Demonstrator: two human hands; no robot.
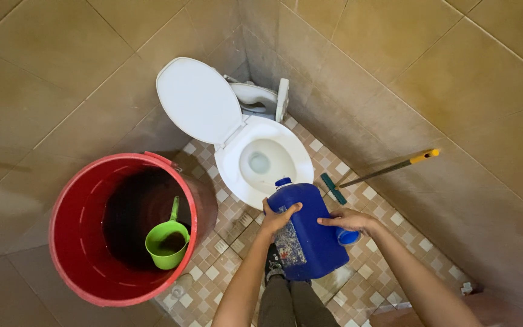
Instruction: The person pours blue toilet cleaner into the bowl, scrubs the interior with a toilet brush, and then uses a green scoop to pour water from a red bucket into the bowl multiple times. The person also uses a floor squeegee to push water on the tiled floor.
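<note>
Where the blue jug (307,233) dips toward the person's legs, its lower end is cut off from sight by dark trousers, and the patchy label on its side is too worn to make out. Both forearms run out of the bottom edge. Big, squarish and deep blue, the jug is held tilted above the patterned floor tiles (231,230), its small capped neck pointing at the white toilet bowl (264,160) just ahead. Curled against the jug's left shoulder, the left hand (276,217) grips it with fingers wrapped over the edge. Resting on the jug's right side, the right hand (349,221) closes round a blue handle or cap there; which of the 2 I cannot tell. With its lid (198,100) raised, the toilet shows a little water in the bowl. Left of it stands a red bucket (68,212), dark inside, with 1 green dipper (167,242) in it. A yellow-handled brush (379,172) leans against the wall.
</note>
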